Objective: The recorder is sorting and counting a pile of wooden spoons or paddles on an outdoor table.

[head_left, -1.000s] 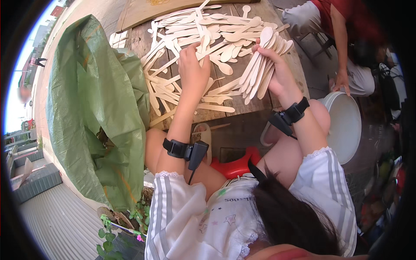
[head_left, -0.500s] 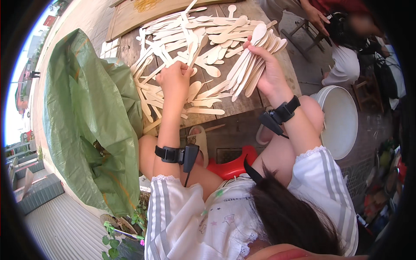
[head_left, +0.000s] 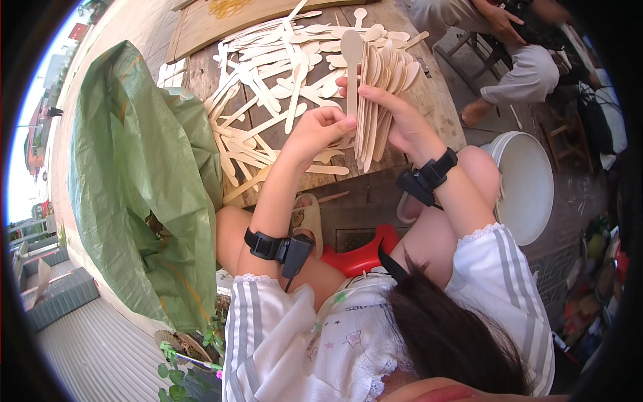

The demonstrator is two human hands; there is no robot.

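Note:
My right hand is closed around a thick bundle of flat wooden spoons, their rounded bowls fanned out at the top. Between thumb and fingers, my left hand pinches the handle end of a single wooden spoon. That spoon stands upright against the left side of the bundle. Beyond both hands, a loose pile of pale wooden cutlery is scattered over a plank table; spoons show in it, and a few pieces have other end shapes.
A large green woven sack stands left of the table. A white bucket is at the right by my knee. On the far side lies a wooden board with yellow bands. Another person's hand and bare foot show at the upper right.
My left hand has moved right from the pile to the bundle, bringing one wooden spoon with it. My right hand has turned the bundle more upright and shifted it slightly left.

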